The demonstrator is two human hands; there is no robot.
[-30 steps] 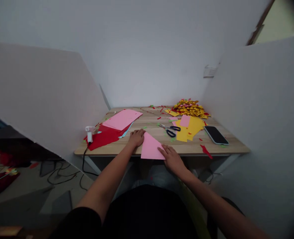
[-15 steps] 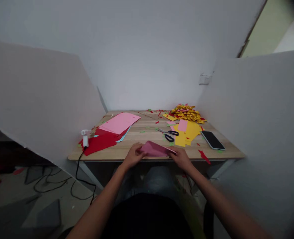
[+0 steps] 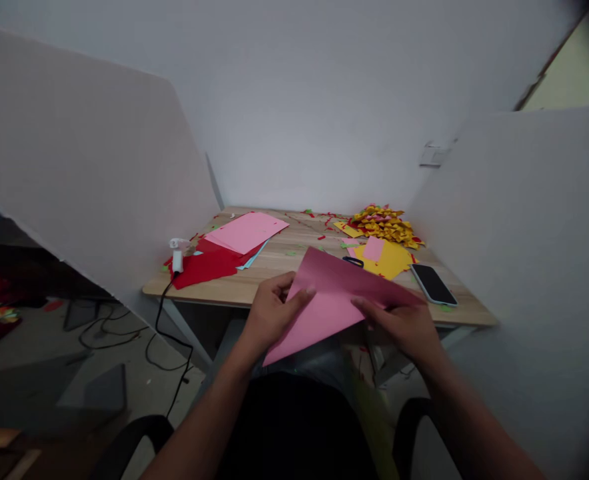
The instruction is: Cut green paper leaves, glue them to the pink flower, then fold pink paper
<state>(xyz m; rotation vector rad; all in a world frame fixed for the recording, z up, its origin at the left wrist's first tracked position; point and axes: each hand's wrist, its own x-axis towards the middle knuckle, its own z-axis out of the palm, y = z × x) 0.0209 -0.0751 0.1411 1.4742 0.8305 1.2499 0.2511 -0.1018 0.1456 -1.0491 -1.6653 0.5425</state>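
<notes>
Between the two hands, over the near edge of the table (image 3: 219, 290) and the person's lap, hangs a pink sheet (image 3: 332, 293), raised clear of the wood and tilted, one corner pointing down to the left and another up and away. The left hand (image 3: 267, 312) grasps it by its left edge, thumb laid on the near face; the right hand (image 3: 408, 330) pinches it toward its right end, thumb likewise on top (the other fingers are mostly hidden behind the paper). Just beyond the grip, the sheet covers most of the scissors (image 3: 359, 263), leaving one dark handle loop in sight. Past that loop and a little to the right lie yellow paper (image 3: 392, 259) and, on it, a small pink piece (image 3: 373, 249); farther out from the right hand rises a pile (image 3: 382, 225) of folded shapes, mostly yellow. Near the right hand, on its outer side, a phone (image 3: 434, 285) rests screen up. Beyond the left hand and to its left are red paper (image 3: 207, 267), a pink stack (image 3: 247, 232) overlapping it, and blue sheets (image 3: 254, 256) peeping out underneath. Farthest left of the grip, at the table's side, stands a white device (image 3: 177, 260), its black cord (image 3: 160, 317) dropping toward the floor.
</notes>
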